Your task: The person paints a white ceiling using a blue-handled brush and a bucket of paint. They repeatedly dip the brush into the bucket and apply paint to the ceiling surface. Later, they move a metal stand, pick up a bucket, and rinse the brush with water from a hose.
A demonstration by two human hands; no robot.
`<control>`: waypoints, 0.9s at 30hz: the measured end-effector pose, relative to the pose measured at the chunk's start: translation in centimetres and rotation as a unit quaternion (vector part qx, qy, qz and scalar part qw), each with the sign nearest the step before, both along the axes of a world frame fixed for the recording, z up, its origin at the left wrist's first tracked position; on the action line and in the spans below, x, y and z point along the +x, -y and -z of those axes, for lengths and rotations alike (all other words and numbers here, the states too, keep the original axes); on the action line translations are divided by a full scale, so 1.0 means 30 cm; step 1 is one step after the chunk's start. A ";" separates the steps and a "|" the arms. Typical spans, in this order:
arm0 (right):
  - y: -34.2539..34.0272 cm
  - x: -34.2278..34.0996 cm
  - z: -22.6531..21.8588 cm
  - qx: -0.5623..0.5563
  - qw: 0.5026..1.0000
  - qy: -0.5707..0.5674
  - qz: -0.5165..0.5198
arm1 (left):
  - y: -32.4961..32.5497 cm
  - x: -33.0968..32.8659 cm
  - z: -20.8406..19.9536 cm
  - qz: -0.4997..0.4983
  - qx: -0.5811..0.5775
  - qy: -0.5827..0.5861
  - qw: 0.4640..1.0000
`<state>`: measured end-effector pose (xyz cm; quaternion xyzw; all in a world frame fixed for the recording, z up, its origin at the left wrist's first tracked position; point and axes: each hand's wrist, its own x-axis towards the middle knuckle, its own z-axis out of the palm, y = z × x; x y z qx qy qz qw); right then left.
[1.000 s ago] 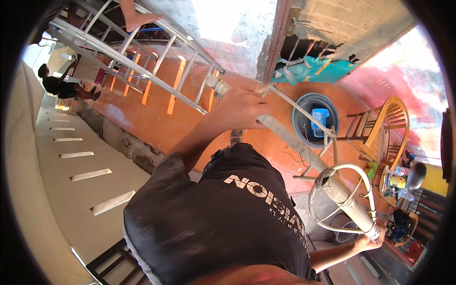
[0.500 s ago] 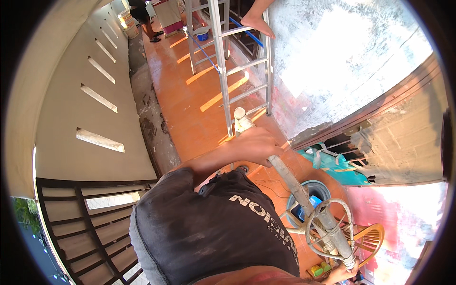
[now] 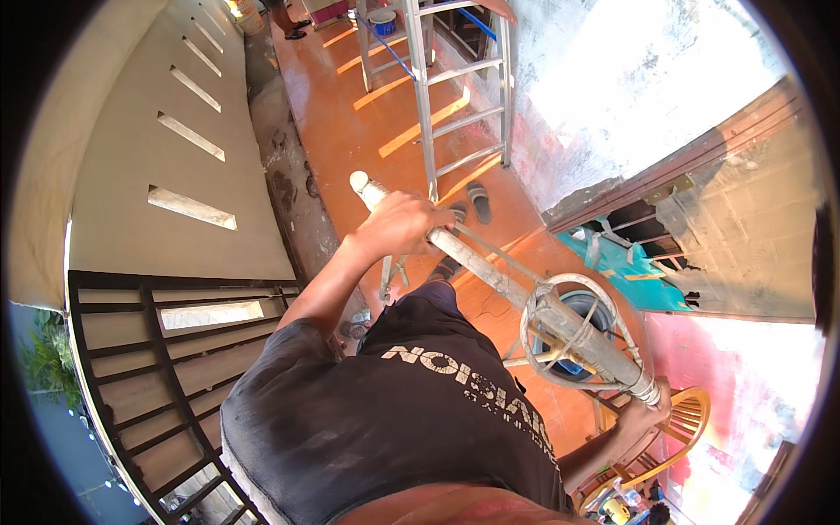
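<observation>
I hold a long, dirty-white pole (image 3: 490, 273) slantwise in front of my body. Its rounded, wrapped tip points to the far left, and a ring-shaped frame of bent rods (image 3: 528, 331) surrounds its lower right part. My left hand (image 3: 402, 224) is closed around the pole near the tip. At the opposite end, beside a wrapped binding, my right hand (image 3: 658, 404) grips it, with its fingers partly hidden. Thinner rods run alongside the pole; how they join it is hard to make out. A dark tub (image 3: 588, 306) shows behind the ring.
An aluminium stepladder (image 3: 426, 131) stands ahead, with a blue bucket (image 3: 382, 24) beyond it. Grey slippers (image 3: 479, 202) lie near its foot. A wooden chair (image 3: 691, 420) is at right, by the pink wall. Dark bars (image 3: 157, 367) and a slotted wall (image 3: 122, 219) line the left.
Both my hands have shifted with the pole, its tip swinging left. The right hand has risen in the picture. The view has turned, showing slippers and more of the chair.
</observation>
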<state>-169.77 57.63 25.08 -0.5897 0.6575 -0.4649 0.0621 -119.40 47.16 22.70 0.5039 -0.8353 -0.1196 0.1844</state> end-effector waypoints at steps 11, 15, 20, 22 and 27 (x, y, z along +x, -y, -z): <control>0.115 0.040 0.173 -0.019 0.999 0.047 -0.017 | 0.202 0.005 0.109 0.003 0.018 0.001 1.000; 0.153 0.080 0.222 -0.032 0.997 0.061 0.022 | 0.361 -0.002 0.148 0.048 0.016 0.016 0.999; 0.255 0.127 0.289 -0.045 0.996 0.030 0.068 | 0.606 -0.018 0.265 0.078 0.002 0.013 0.997; 0.308 0.134 0.325 -0.033 0.994 0.025 0.101 | 0.723 -0.024 0.340 0.097 -0.008 0.001 0.995; 0.474 0.109 0.437 -0.031 0.989 0.026 0.141 | 1.025 -0.104 0.464 0.168 0.054 -0.039 0.984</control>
